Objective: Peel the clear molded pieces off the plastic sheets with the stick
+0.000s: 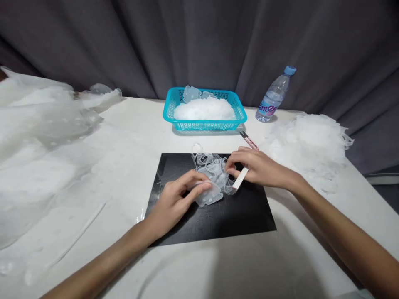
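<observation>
Cropped forearms (338,226), left hand (177,198) pinching a finger-covered translucent piece (215,191), right hand (254,165) clasping a partly hidden white stick (240,179)

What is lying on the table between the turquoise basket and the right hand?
In the head view, pink-handled snips lie between the basket and the right hand.

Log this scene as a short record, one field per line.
Left hand: pinching a translucent piece between thumb and fingers
Right hand: fingertips at clear scraps, a white strip held in the hand
Work surface: black mat on a white table
Basket: blue, behind the mat, holding whitish translucent pieces
Snips: pink-handled, lying between basket and right hand
Bottle: capped, standing right of the basket
Heaps: translucent material at left and right
Backdrop: dark curtain
</observation>
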`<control>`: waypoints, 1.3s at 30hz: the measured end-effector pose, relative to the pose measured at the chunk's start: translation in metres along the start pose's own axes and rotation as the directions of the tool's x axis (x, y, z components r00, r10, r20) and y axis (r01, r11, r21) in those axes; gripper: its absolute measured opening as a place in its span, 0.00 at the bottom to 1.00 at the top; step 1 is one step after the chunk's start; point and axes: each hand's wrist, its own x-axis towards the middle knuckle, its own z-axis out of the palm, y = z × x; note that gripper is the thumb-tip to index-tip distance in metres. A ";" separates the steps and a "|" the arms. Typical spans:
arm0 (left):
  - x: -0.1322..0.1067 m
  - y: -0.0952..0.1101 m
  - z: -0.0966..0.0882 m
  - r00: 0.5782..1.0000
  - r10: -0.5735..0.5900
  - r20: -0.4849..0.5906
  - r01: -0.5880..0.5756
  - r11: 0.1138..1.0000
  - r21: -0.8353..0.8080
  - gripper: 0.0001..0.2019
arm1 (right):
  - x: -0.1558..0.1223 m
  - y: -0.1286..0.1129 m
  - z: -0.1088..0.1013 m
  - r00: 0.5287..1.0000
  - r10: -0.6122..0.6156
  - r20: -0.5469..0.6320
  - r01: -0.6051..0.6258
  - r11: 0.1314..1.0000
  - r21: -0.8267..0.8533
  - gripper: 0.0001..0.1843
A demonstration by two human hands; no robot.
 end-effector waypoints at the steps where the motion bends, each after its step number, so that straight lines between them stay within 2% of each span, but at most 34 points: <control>1: 0.002 -0.001 -0.002 1.000 -0.022 -0.017 0.021 0.999 -0.045 0.10 | -0.002 0.001 -0.007 1.000 -0.004 0.024 0.004 1.000 -0.023 0.06; 4: 0.007 -0.003 -0.005 0.998 -0.058 -0.013 0.055 0.986 -0.155 0.11 | -0.007 0.006 -0.024 0.998 0.020 0.052 -0.017 0.998 -0.058 0.08; 7: 0.007 -0.002 -0.005 0.998 -0.065 -0.003 0.063 0.979 -0.196 0.10 | -0.009 0.012 -0.030 0.998 0.045 0.036 -0.042 0.996 -0.074 0.09; 13: 0.008 -0.002 -0.004 0.997 -0.077 0.006 0.076 0.969 -0.234 0.10 | -0.004 0.006 -0.023 0.978 -0.076 -0.195 0.069 0.997 -0.043 0.07; 15: 0.009 -0.003 -0.004 0.997 -0.079 0.004 0.078 0.965 -0.249 0.09 | -0.002 -0.003 -0.020 0.980 -0.105 -0.167 0.114 0.992 0.046 0.06; 19: 0.008 -0.004 -0.003 0.997 -0.082 0.005 0.080 0.956 -0.282 0.09 | -0.001 -0.021 -0.010 0.993 -0.116 -0.008 0.114 0.953 0.279 0.06; 23: 0.007 -0.003 -0.002 0.995 -0.097 0.009 0.095 0.949 -0.301 0.12 | 0.000 -0.030 0.004 0.996 -0.092 -0.005 0.087 0.925 0.371 0.10; 27: 0.006 -0.002 -0.003 0.989 -0.144 0.023 0.143 0.936 -0.322 0.13 | 0.002 -0.027 0.006 0.998 -0.056 0.011 0.045 0.897 0.440 0.04; 29: 0.006 -0.003 -0.005 0.986 -0.165 0.027 0.165 0.934 -0.317 0.13 | 0.002 -0.022 0.003 1.000 -0.022 -0.014 0.026 0.919 0.393 0.05; 33: 0.009 -0.004 -0.007 0.985 -0.174 -0.014 0.164 0.948 -0.271 0.17 | -0.008 -0.012 0.006 0.992 0.042 -0.119 -0.021 0.985 0.172 0.06; 36: 0.010 -0.003 -0.009 0.982 -0.190 -0.003 0.181 0.945 -0.272 0.18 | -0.023 -0.006 0.021 0.994 0.032 -0.100 -0.018 0.991 0.136 0.08; 39: 0.012 -0.001 -0.013 0.981 -0.192 -0.010 0.181 0.937 -0.298 0.17 | -0.033 -0.003 0.039 0.991 0.026 -0.133 -0.011 0.994 0.109 0.09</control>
